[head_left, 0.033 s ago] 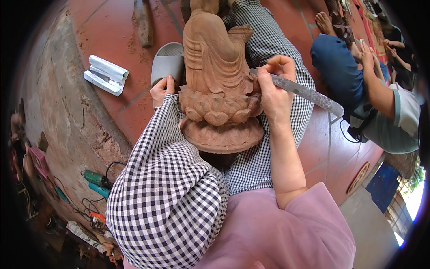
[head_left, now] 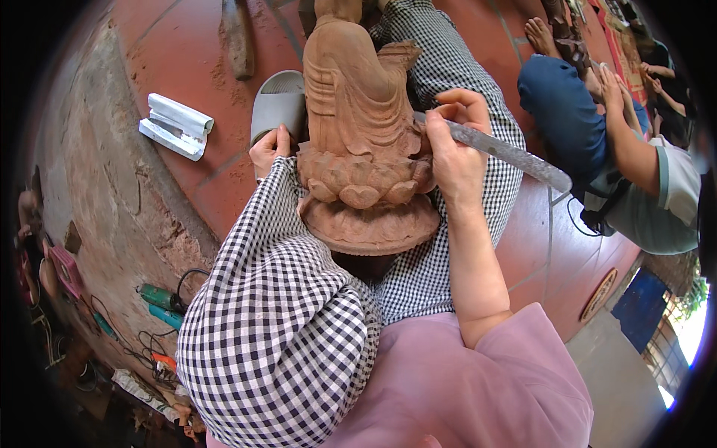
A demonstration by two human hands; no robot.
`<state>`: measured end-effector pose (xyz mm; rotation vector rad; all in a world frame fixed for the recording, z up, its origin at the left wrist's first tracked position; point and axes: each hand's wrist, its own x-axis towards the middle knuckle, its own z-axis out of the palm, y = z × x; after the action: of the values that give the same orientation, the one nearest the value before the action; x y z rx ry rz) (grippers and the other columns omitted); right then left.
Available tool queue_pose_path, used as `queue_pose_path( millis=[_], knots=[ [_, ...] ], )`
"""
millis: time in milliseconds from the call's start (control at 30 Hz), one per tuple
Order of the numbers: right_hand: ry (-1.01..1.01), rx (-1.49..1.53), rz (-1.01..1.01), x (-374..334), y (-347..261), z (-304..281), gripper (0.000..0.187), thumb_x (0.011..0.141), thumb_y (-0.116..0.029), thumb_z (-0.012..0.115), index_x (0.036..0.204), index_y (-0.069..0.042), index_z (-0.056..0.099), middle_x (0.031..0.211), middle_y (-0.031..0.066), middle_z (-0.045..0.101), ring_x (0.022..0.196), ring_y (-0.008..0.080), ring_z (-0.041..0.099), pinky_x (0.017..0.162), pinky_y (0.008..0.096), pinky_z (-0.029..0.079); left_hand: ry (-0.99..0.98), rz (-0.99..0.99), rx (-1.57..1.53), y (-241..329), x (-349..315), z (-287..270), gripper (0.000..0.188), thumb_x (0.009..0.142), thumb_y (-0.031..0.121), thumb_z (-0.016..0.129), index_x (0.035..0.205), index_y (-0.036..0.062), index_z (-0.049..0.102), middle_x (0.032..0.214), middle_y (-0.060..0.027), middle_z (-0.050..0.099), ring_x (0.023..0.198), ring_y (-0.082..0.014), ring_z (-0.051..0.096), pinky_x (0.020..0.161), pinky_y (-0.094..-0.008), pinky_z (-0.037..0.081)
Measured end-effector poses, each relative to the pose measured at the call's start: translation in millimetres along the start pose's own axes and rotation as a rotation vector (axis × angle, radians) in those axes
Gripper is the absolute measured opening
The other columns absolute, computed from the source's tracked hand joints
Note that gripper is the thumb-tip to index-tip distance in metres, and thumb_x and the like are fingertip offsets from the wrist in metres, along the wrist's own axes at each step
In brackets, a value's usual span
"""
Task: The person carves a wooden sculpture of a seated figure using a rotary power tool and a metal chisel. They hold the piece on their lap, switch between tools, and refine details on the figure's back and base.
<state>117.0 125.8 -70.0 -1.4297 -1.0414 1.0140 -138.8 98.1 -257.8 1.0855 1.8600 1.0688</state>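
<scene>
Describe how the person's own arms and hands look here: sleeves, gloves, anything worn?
The right hand and left hand both look ungloved. The right arm is bare below a short, plain mauve-pink sleeve, with no watch visible. The left arm is mostly hidden by black-and-white checked cloth, so its sleeve cannot be seen.

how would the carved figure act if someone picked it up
The carved figure would probably stay stiff and feel fairly heavy, since it looks bulky and solid. Its matte, rough-looking surface suggests it shouldn't be very slippery. The lotus petals around its lower part jut outward, so their edges might chip if knocked.
</scene>
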Motion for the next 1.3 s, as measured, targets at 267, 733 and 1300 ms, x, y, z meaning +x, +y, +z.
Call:
queue_pose_path(
  millis=[267,733,1300],
  knots=[
    [-0.166,-0.052,0.016,0.2,-5.0,-2.4,0.023,0.086,-0.01,0.08,0.104,0.003,0.073,0.089,0.0065,0.074,0.08,0.0095,0.067,0.073,0.0223,0.053,-0.024,-0.001,-0.026,-12.4,4.8,-3.2,0.045,0.103,0.027,0.061,0.07,-0.0034,0.067,0.057,-0.0027,0.055,0.052,-0.0089,0.048,0.05,-0.0287,0.042],
    [-0.035,-0.425,-0.368,-23.0,1.6,16.0,0.013,0.087,-0.001,0.071,0.1,0.0,0.072,0.097,0.0152,0.076,0.104,0.0323,0.073,0.113,0.0514,0.041,-0.057,-0.001,-0.009,-5.5,3.1,-6.2,0.047,0.104,0.028,0.06,0.069,-0.0032,0.064,0.058,-0.0024,0.054,0.053,-0.0095,0.046,0.051,-0.0299,0.041],
    [0.008,-0.433,-0.415,-27.4,-6.2,22.4,0.014,0.082,0.004,0.072,0.095,-0.001,0.067,0.087,0.0139,0.067,0.074,0.0294,0.069,0.066,0.0342,0.056,-0.026,-0.063,-0.044,15.8,-3.1,-2.9,0.047,0.104,0.028,0.06,0.07,-0.0038,0.062,0.06,-0.0012,0.055,0.054,-0.0088,0.044,0.05,-0.0294,0.038]
  ],
)
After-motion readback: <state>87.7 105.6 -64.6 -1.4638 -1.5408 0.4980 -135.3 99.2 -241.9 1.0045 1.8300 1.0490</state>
